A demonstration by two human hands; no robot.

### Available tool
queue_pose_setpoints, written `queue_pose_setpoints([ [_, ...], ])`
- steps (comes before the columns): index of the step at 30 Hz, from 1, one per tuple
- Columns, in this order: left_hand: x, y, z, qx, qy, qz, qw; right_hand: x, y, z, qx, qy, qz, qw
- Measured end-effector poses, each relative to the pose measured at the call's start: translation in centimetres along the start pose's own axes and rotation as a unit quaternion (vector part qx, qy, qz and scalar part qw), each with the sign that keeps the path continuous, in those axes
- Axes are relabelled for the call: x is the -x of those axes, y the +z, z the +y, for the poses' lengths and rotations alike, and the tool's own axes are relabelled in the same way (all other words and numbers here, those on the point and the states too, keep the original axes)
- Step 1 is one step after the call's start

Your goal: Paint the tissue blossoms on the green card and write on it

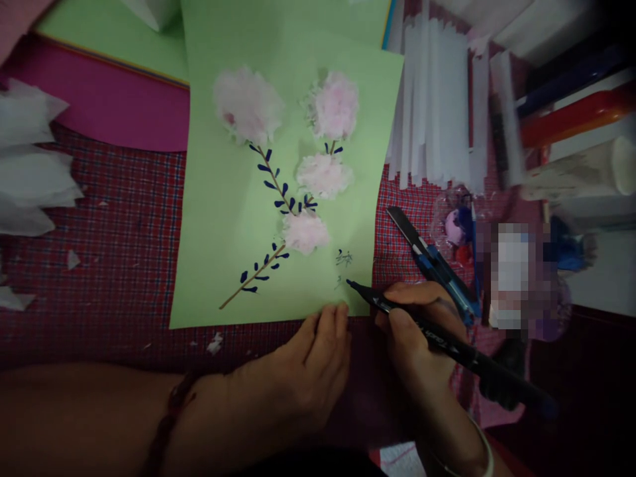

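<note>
A sheet of light green paper [218, 265] lies in the middle of the head view. Fluffy pale pink paper flowers [248, 105] sit on it, joined by brown stems [252, 276] with dark painted leaves. Small dark handwriting [344, 258] stands at the sheet's lower right. My right hand [422, 331] is closed around a black marker pen [447, 341], its tip at the handwriting. Along the sheet's bottom edge rests my left hand [313, 371], fingers loosely extended side by side and fingertips on the paper; its thumb is hidden.
White paper strips [437, 99] lie at the upper right. Beside my right hand is a blue utility knife [437, 265] with its blade out. Torn white tissue paper [34, 159] lies at left, by a magenta sheet [124, 109]. A red checked cloth [124, 265] covers the table.
</note>
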State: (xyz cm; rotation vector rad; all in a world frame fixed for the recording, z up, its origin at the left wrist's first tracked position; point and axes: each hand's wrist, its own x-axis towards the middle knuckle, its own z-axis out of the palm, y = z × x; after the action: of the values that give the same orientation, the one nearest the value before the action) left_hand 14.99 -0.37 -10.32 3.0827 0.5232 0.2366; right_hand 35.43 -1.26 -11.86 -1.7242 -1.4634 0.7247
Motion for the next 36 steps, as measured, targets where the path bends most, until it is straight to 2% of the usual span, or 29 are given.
queue_pose_setpoints([
  [7, 0.0, -0.2, -0.2, 0.006, 0.002, 0.0, 1.0, -0.9, 0.2, -1.3, 0.027, -0.053, 0.007, 0.998],
  [12, 0.0, -0.3, -0.3, 0.001, 0.01, -0.013, 1.0, -0.5, 0.1, -0.9, 0.015, -0.015, 0.034, 0.999],
  [16, -0.1, -0.2, 0.1, 0.013, -0.016, -0.01, 1.0, -0.4, 0.3, -0.9, 0.003, -0.002, 0.033, 0.999],
  [21, 0.0, -0.1, 0.1, 0.011, -0.016, -0.005, 1.0, -0.8, 0.4, -1.2, 0.005, -0.017, 0.023, 1.0],
  [25, 0.0, -0.5, -0.4, 0.002, 0.009, -0.016, 1.0, -0.6, 0.2, -1.0, -0.016, -0.016, 0.019, 1.0],
  [29, 0.0, -0.7, -0.7, -0.007, 0.02, -0.025, 0.999, -0.4, 0.0, -1.0, -0.041, -0.001, 0.001, 0.999],
  [36, 0.0, -0.1, -0.2, -0.001, 0.009, -0.009, 1.0, -0.6, 0.2, -1.3, -0.007, -0.015, 0.011, 1.0],
])
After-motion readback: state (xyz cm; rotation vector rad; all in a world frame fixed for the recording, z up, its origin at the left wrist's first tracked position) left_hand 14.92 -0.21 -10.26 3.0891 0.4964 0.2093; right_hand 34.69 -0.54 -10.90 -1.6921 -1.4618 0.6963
